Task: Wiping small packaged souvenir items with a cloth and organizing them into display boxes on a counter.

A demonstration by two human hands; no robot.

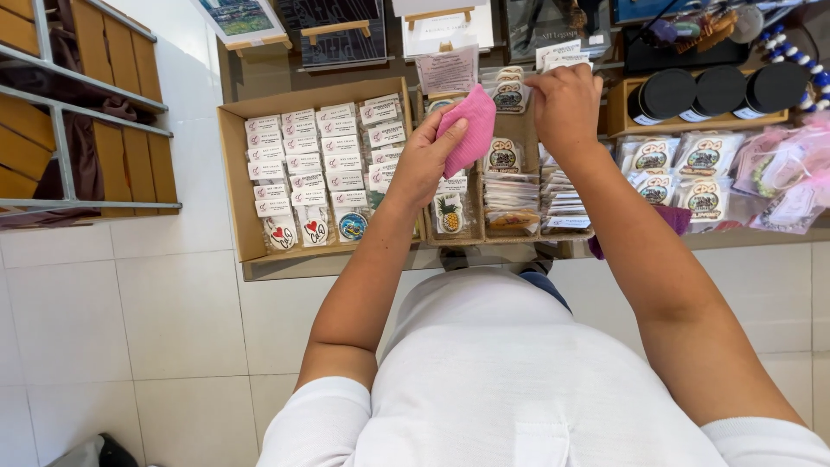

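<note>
My left hand (pixel 425 160) grips a pink cloth (pixel 469 127) and holds it above a narrow cardboard tray (pixel 477 235) of clear-wrapped stickers, one with a pineapple (pixel 448 214). My right hand (pixel 565 102) is farther back and to the right, its fingers pinched on a small white packet (pixel 558 54) at the top of a row of packets (pixel 507 89). Both forearms reach forward from my white shirt over the display shelf.
A wide cardboard box (pixel 232 186) of small white cards sits at the left. Three black round lids (pixel 716 91) stand in a tray at the right, with bagged round items (pixel 702 160) and pink pouches (pixel 791 169) nearby. Framed pictures (pixel 240 19) line the back. A wooden rack (pixel 86 112) stands on the white tiled floor.
</note>
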